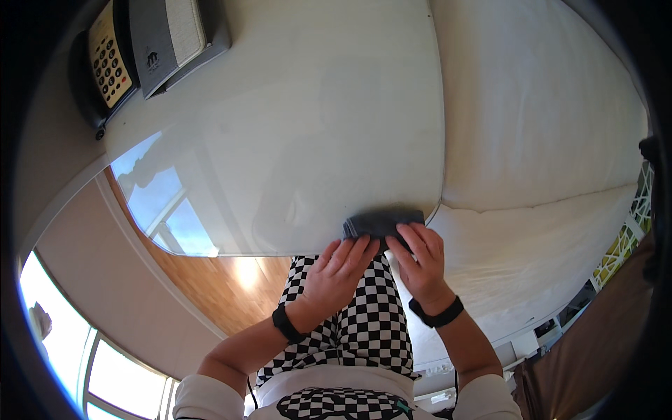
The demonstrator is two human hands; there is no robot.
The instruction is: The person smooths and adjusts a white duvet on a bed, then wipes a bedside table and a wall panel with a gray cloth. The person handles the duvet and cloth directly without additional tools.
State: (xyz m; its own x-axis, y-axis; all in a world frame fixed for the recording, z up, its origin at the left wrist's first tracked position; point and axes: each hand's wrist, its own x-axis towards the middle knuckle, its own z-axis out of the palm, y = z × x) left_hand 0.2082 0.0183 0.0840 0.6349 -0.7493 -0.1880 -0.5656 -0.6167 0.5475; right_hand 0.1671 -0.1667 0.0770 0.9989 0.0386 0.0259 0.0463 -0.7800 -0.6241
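A dark grey folded cloth (382, 222) lies at the near right corner of a glossy white tabletop (325, 131). The fingers of my left hand (336, 275) rest on the cloth's near left edge. My right hand (424, 262) has its fingers bent over the cloth's right part, with the thumb side towards my left hand. Both hands touch the cloth; their fingertips are partly hidden against it. A black band circles each wrist.
A black telephone (107, 68) and a grey box (157, 44) stand at the far left of the tabletop. White bedding (525, 131) adjoins its right side. A brown curtain or cover (588, 336) hangs at the lower right. Wooden floor (247, 283) shows below the near edge.
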